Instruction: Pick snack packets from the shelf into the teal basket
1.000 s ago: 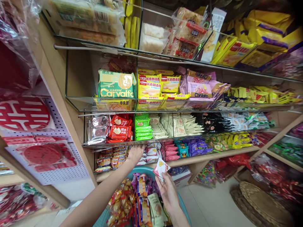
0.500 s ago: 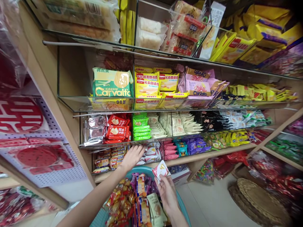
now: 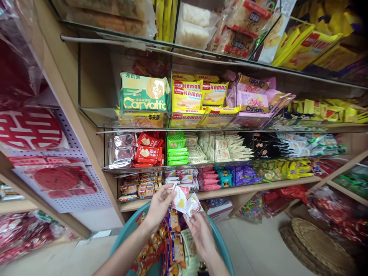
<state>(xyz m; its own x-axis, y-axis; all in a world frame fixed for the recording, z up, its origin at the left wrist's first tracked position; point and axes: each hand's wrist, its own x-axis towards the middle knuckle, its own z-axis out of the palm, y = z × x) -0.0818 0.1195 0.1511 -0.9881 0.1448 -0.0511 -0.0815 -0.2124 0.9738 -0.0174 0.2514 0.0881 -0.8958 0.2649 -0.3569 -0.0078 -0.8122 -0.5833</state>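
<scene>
My left hand (image 3: 160, 205) holds a small white-and-red snack packet (image 3: 181, 197) with a yellow picture, just in front of the lowest shelf. Touching its right side is a second packet of the same kind (image 3: 193, 204), pinched in the fingers of my right hand (image 3: 202, 232). Both hands hover over a teal plastic basin (image 3: 221, 245) filled with several mixed snack packets (image 3: 175, 249). Directly behind the hands, the lowest shelf compartment (image 3: 184, 178) holds more white-and-red packets like these.
Glass-fronted shelves carry a green Carvalfo bag (image 3: 143, 94), yellow Kaman packs (image 3: 188, 96), red packets (image 3: 148, 151) and green packets (image 3: 176, 151). A pegboard (image 3: 61, 199) with red decorations (image 3: 56, 178) hangs at left. A woven basket (image 3: 316, 247) lies on the floor at right.
My left hand came back from the lowest shelf holding a white-and-red packet and brought it beside the one in my right hand. The view shifted slightly.
</scene>
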